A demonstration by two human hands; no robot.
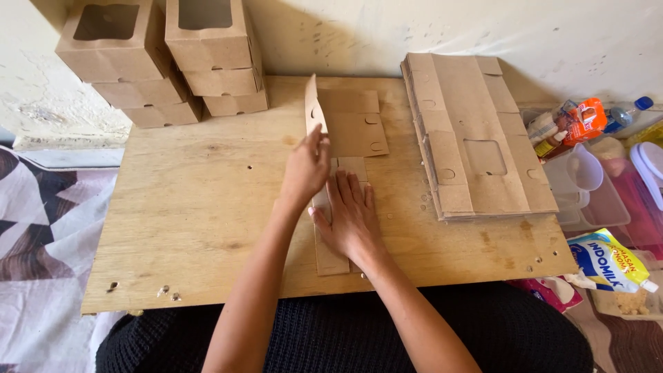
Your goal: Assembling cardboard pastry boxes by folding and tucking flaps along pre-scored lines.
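A flat brown cardboard box blank (353, 124) lies in the middle of the wooden board (200, 207). My left hand (305, 168) lifts the blank's left panel upright along its fold, fingers against the raised flap. My right hand (352, 215) lies flat on the blank, palm down, pressing it onto the board beside the fold.
A stack of unfolded blanks (476, 138) with window cut-outs lies at the right. Several finished window boxes (162, 59) are piled at the back left against the wall. Plastic containers (587, 186), a bottle (625, 114) and pouches (608, 262) sit off the board's right edge. Patterned cloth (41, 235) lies at left.
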